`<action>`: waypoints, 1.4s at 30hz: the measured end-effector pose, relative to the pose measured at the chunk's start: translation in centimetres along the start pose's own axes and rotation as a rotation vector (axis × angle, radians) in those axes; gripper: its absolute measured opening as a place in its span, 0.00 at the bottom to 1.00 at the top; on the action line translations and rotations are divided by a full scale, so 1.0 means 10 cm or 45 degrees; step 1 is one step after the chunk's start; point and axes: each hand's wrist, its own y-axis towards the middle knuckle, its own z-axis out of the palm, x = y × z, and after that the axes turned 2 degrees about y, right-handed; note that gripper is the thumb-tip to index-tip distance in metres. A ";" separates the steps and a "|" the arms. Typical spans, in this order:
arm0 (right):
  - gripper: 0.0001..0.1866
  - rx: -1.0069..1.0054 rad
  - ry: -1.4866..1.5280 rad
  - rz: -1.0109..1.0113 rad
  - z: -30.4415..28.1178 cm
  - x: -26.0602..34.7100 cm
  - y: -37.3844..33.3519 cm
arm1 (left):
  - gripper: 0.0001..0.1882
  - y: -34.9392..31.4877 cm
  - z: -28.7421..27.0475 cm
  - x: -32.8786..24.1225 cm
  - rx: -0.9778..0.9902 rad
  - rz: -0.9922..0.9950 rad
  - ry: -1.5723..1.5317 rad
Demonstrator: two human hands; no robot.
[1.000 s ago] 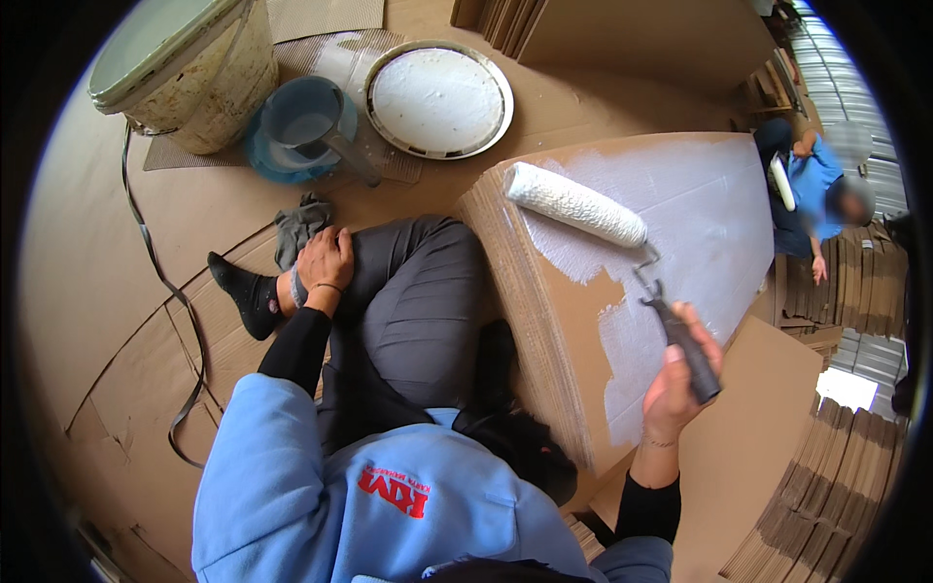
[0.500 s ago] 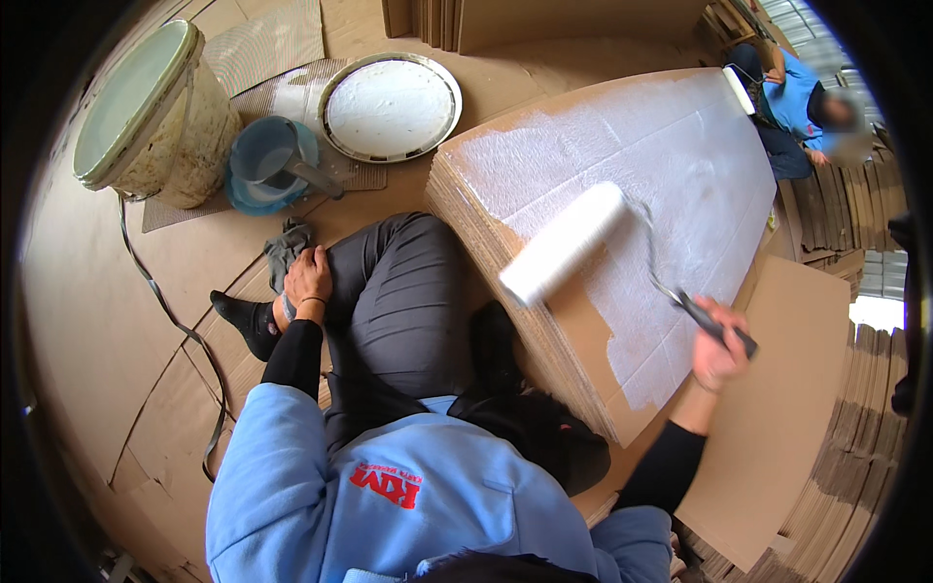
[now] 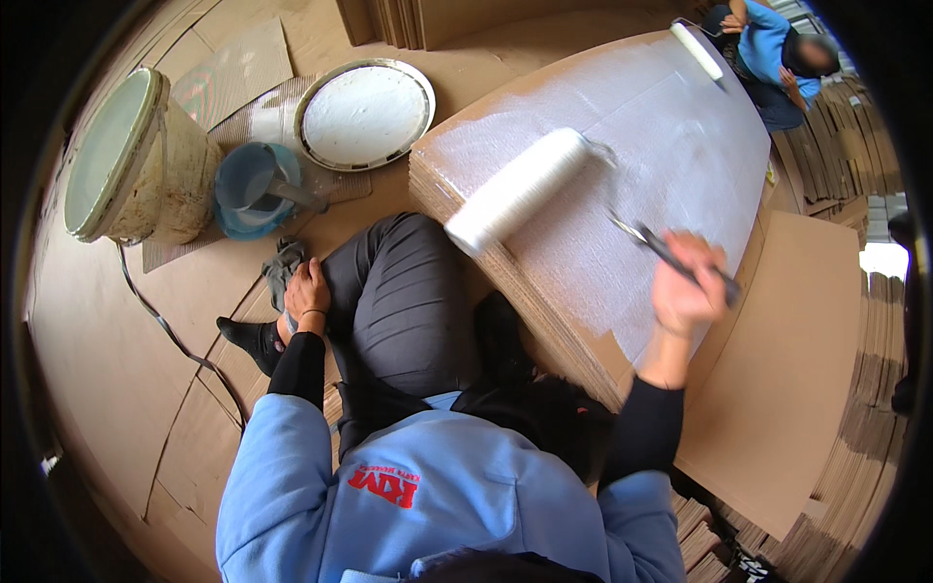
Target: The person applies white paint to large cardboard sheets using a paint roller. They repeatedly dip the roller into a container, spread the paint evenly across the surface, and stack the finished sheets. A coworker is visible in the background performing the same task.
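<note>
My right hand (image 3: 688, 282) is wrapped round the dark handle of a paint roller (image 3: 520, 189). The roller's wide white sleeve is over the left edge of a cardboard stack (image 3: 525, 301); whether it touches is unclear. A wet, whitish coat (image 3: 671, 146) spreads across most of the top sheet, with brown board showing along its left rim and near corner. My left hand (image 3: 307, 289) lies on my lower leg near the ankle, fingers stretched out and holding nothing. Beside those fingers is a crumpled grey rag (image 3: 282, 264).
A smeared bucket (image 3: 180, 185) of pale liquid, a blue basin (image 3: 238, 219) holding a dipper (image 3: 251, 175), and a round white lid (image 3: 364, 112) sit at left. A co-worker (image 3: 768, 58) is at the far right by another roller (image 3: 696, 51). Plain cardboard (image 3: 787, 360) and stacks (image 3: 875, 389) lie right.
My roller has swung left and farther away, toward the stack's left edge. White coat now covers more of the near left strip. My left hand stays on my leg.
</note>
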 end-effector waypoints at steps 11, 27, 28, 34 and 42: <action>0.08 0.106 -0.033 0.254 -0.39 0.77 0.05 | 0.30 0.00 -0.01 0.04 0.031 0.019 0.044; 0.07 -0.026 0.394 0.061 -0.20 -0.09 -0.04 | 0.30 0.02 0.03 0.45 0.057 0.127 -0.423; 0.07 -0.011 0.393 0.094 -0.19 -0.12 -0.03 | 0.30 -0.04 0.00 0.42 0.031 0.155 -0.440; 0.08 -0.013 0.181 0.264 -1.08 1.10 -0.41 | 0.32 -0.58 -0.03 -0.22 -0.018 0.373 -0.616; 0.08 -0.034 0.036 -0.012 -2.01 2.43 -1.34 | 0.32 -0.83 0.01 -0.83 0.125 0.689 -0.248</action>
